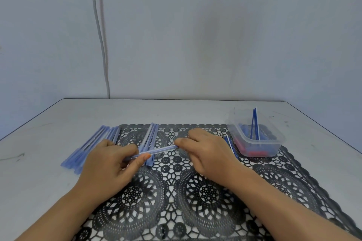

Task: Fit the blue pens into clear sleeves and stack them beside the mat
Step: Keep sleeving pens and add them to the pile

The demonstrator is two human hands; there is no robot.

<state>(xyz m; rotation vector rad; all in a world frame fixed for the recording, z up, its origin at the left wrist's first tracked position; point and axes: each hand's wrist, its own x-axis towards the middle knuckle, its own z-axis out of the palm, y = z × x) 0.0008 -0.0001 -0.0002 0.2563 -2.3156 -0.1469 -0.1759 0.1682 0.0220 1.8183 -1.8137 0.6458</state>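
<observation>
Above the black lace mat (205, 191) I hold one blue pen in a clear sleeve (158, 151) nearly level. My left hand (111, 164) grips its left end, thumb on top. My right hand (207, 150) pinches its right end. A stack of sleeved pens (88, 146) lies on the table left of the mat. A small bundle of clear sleeves (149, 139) lies on the mat behind the held pen. A few thin blue pen refills (232, 147) lie by my right hand.
A clear plastic tub (260, 143) stands at the mat's back right corner, with thin blue refills upright in it and red and blue pieces at the bottom. The white table (49, 123) ends at a grey wall, where a cable (101, 45) hangs.
</observation>
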